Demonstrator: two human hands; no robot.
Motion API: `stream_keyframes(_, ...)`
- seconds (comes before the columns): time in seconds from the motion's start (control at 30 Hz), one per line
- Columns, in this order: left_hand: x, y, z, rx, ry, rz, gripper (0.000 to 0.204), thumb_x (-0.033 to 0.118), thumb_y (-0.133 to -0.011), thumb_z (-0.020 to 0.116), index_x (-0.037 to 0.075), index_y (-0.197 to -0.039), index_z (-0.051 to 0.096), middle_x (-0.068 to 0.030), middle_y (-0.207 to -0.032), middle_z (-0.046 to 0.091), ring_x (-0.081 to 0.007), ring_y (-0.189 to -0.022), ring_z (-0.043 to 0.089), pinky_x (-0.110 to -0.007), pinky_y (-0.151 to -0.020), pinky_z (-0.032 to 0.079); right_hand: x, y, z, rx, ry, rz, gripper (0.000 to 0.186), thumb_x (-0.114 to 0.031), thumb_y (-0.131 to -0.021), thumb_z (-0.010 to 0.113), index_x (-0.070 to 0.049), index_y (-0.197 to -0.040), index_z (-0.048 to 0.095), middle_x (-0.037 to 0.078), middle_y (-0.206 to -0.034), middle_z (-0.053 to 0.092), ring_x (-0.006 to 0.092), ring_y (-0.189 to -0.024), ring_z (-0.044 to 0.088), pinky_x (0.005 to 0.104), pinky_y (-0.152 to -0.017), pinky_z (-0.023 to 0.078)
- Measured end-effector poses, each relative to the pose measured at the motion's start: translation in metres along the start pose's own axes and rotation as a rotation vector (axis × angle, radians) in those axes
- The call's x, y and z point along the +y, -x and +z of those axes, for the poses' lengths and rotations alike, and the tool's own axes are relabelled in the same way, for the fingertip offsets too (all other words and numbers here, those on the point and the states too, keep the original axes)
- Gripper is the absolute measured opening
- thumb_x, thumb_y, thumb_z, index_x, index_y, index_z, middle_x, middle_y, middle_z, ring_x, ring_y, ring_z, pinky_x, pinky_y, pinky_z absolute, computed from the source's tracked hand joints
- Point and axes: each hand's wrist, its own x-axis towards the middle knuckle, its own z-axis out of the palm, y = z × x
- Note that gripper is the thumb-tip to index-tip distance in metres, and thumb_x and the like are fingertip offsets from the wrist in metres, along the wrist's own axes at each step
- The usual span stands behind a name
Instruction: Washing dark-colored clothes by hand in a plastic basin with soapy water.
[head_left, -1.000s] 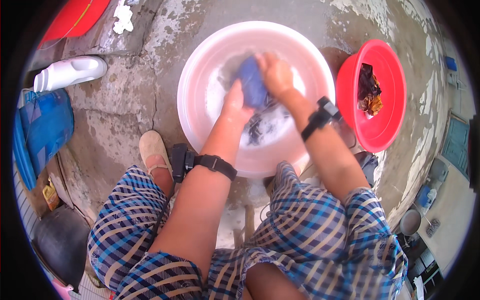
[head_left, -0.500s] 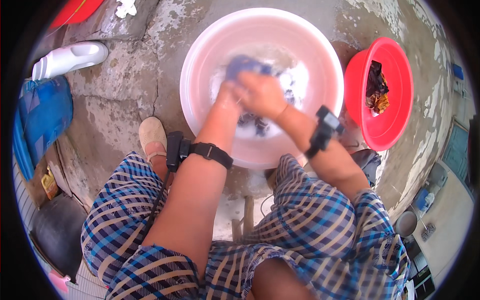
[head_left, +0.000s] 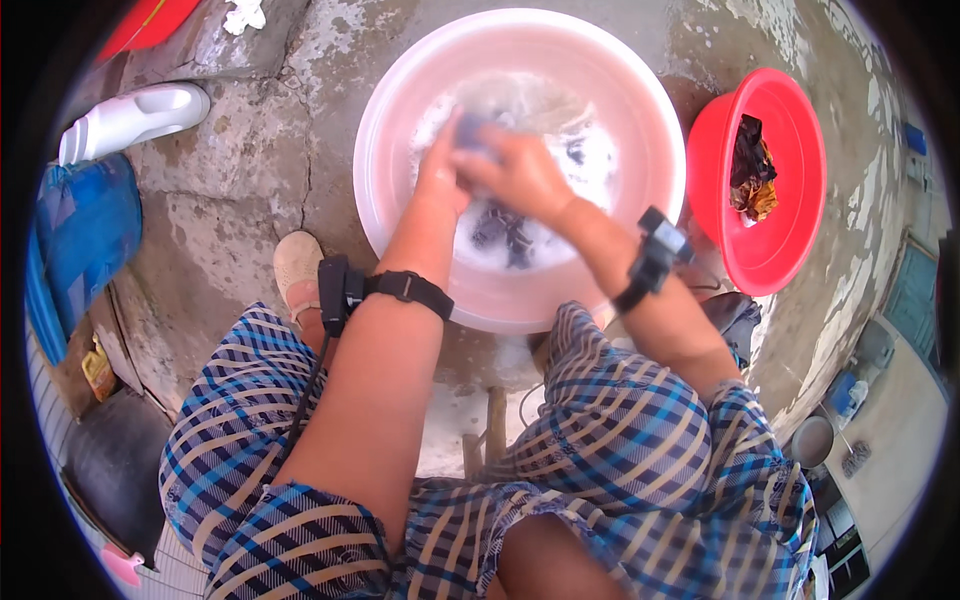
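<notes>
Both hands work close together over a large pale pink basin (head_left: 640, 170) of sudsy water. My left hand (head_left: 442, 172) is closed around a wet blue cloth (head_left: 475, 132), which is smeared by motion. My right hand (head_left: 520, 175) presses against the same cloth from the right, its fingers curled and blurred. Dark wet laundry (head_left: 505, 235) lies in the white foam (head_left: 590, 160) below the hands. A greyish piece of wet fabric (head_left: 540, 108) shows near the far side of the suds.
A red basin (head_left: 800, 200) holding dark and orange-brown cloth (head_left: 752, 175) stands at the right. At the left lie a white plastic jug (head_left: 140, 120) and a blue container (head_left: 90, 220). Part of another red vessel (head_left: 150, 25) shows at the far left, on cracked concrete (head_left: 250, 150).
My hands have shifted slightly left with the blue cloth and moved a little apart. More of the dark laundry in the foam shows below them.
</notes>
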Motion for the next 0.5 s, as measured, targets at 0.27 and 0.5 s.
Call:
stream_keyframes(0.27,-0.019,0.023,0.059,0.098,-0.018,-0.034,0.041,0.033,-0.096,0.049,0.012,-0.130,0.046,-0.0082,-0.125,0.055,-0.0228,-0.114,0.054,-0.041,-0.093,0.048,0.014,-0.046,-0.063,0.205,0.521,0.251,0.036,-0.039,-0.094,0.048,-0.007,-0.101,0.063,0.023,-0.089,0.065,0.0382,-0.085,0.063,0.0457,-0.076,0.048)
stream_keyframes(0.5,-0.013,-0.006,0.021,0.227,-0.109,0.100,0.051,0.035,-0.090,0.060,0.011,-0.132,0.044,-0.0103,-0.126,0.051,-0.0279,-0.118,0.049,-0.047,-0.092,0.046,0.079,-0.030,-0.039,0.038,-0.006,0.282,0.045,-0.037,-0.085,0.066,0.002,-0.107,0.061,0.019,-0.098,0.066,0.0269,-0.092,0.064,0.0374,-0.081,0.049)
